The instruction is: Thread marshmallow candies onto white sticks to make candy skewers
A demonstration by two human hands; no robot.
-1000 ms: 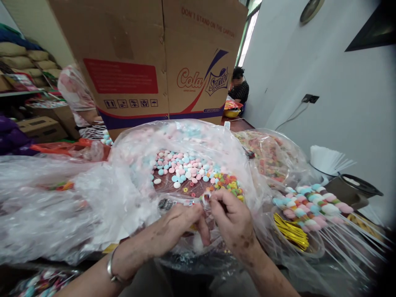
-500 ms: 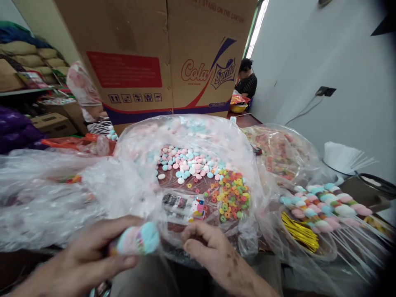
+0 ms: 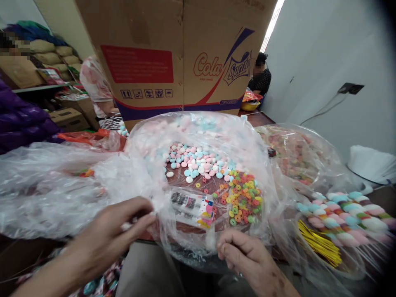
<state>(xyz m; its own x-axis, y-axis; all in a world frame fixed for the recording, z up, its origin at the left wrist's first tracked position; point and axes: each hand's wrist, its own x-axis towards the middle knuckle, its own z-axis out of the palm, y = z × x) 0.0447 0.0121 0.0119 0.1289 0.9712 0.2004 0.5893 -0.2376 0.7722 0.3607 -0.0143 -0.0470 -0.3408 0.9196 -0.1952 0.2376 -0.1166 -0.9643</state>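
the left hand (image 3: 105, 235) pinches the near-left edge of the clear plastic bag (image 3: 148, 165); the right hand (image 3: 247, 260), fingers curled loosely and holding nothing, rests just below the bag's near rim, close to the ring candies (image 3: 243, 200).

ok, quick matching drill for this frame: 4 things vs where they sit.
Things:
1 ring candies
2 gold twist ties
3 cardboard box
4 left hand

Places:
a behind the open bag
b bowl at far right
c on the bag's near-left edge
d inside the bag, right of the small printed packet

Pairs: 1-d, 2-b, 3-a, 4-c
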